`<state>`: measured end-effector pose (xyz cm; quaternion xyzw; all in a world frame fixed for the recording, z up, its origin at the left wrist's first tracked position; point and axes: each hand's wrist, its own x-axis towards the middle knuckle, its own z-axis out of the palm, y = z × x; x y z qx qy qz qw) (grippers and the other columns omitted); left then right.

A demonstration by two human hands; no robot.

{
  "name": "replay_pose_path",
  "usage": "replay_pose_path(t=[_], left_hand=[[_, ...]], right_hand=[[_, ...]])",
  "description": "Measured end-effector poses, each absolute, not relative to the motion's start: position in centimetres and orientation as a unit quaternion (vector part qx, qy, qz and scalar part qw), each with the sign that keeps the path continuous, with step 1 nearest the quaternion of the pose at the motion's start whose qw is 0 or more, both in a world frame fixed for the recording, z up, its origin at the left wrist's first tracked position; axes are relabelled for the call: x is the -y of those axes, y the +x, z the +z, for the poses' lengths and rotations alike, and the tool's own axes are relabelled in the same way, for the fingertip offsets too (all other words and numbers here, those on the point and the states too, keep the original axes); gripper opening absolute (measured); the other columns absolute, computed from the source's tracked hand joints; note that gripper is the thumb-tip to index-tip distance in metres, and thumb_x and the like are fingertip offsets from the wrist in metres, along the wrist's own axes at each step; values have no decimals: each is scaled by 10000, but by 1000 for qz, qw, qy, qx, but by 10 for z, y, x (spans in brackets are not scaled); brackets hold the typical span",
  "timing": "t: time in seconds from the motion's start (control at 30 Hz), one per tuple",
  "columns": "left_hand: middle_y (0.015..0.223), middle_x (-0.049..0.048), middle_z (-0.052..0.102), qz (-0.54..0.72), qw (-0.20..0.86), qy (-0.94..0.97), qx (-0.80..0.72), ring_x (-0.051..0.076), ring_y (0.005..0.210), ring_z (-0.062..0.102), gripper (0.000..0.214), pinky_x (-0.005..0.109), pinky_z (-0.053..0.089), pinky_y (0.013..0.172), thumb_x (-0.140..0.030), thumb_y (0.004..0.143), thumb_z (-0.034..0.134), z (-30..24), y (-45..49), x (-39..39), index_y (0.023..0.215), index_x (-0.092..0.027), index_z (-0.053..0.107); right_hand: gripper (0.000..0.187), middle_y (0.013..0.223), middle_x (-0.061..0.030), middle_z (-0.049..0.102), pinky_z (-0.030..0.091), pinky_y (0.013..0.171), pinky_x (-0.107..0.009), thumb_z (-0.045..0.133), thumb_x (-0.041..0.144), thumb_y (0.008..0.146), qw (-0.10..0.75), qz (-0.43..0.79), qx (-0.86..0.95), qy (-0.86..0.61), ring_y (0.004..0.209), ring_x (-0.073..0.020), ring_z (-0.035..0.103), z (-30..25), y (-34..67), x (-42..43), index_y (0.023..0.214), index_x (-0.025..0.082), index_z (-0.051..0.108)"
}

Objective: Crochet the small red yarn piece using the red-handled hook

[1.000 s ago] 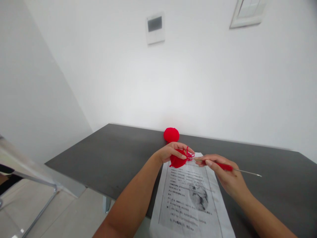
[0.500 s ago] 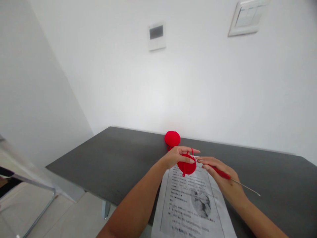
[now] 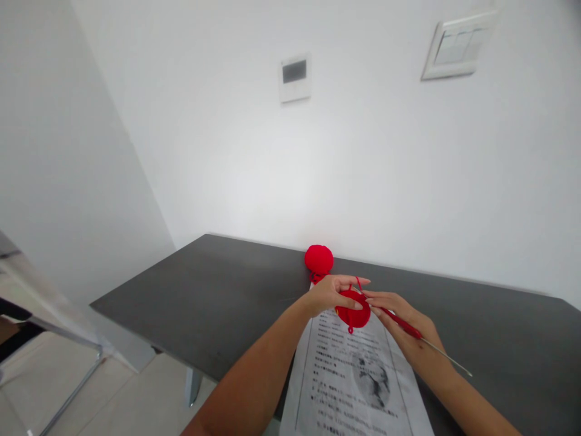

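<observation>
Left fingers (image 3: 345,280) pinch the round red crocheted piece (image 3: 360,319) above printed white paper (image 3: 327,378), right fingers (image 3: 385,298) grip the red-handled metal hook (image 3: 412,330) at the piece's edge, and a stitch could slip off if loose red strands (image 3: 318,278) beside the red yarn ball (image 3: 319,259) on the dark grey desk (image 3: 227,284) snag.

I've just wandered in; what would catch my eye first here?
The bright red yarn ball, at the back of the dark table near the white wall. Nearer, the left hand holds a rounded red piece above a printed sheet; beside it, the right hand holds a red-handled metal tool.
</observation>
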<state>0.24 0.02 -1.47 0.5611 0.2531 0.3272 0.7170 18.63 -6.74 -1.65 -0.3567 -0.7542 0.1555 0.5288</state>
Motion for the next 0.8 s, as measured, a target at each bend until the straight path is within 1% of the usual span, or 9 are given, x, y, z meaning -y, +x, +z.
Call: replay_pose_path(t=[0.13,0.2,0.37,0.47,0.6,0.8], left_hand=[[967,99,726,331,702,579,-250,191,857,665,721,300,461,808,-201,531,844,-13,1,1,1216,-181,623],[950,93,725,336,695,584,-251,184,844,659,694,292,456,799,-216,548,837,-14,1,0,1209,-177,627],[848,62,709,378,673,586,-247,151,782,633,520,280,444,798,-265,580,821,-16,3,-1,1070,-146,693],[819,54,688,392,662,589,-249,137,751,611,441,260,433,757,-272,581,816,-16,3,-2,988,-136,717],[742,20,646,386,667,587,-248,110,681,575,470,240,413,694,-250,563,821,-14,3,-2,1008,-142,713],[724,0,601,381,664,593,-251,90,666,539,480,225,385,663,-244,565,814,-15,2,-3,1024,-151,710]], right_hand=[[150,986,-83,746,578,826,-339,624,345,852,553,192,716,-380,919,-230,706,-16,187,67,858,238,729],[145,973,-78,750,575,827,-347,642,352,838,565,211,699,-385,910,-232,707,-16,187,67,842,237,729],[146,952,-64,753,569,826,-342,660,367,823,566,248,679,-397,902,-226,703,-17,188,66,834,241,732],[156,925,-64,754,573,802,-341,665,377,816,561,253,677,-405,873,-227,704,-16,188,66,820,237,734],[169,918,-67,753,575,781,-341,664,388,815,563,250,676,-406,857,-228,704,-15,188,66,813,233,732],[155,919,-59,748,562,813,-335,659,377,825,566,248,680,-394,864,-216,696,-14,187,66,820,240,731]])
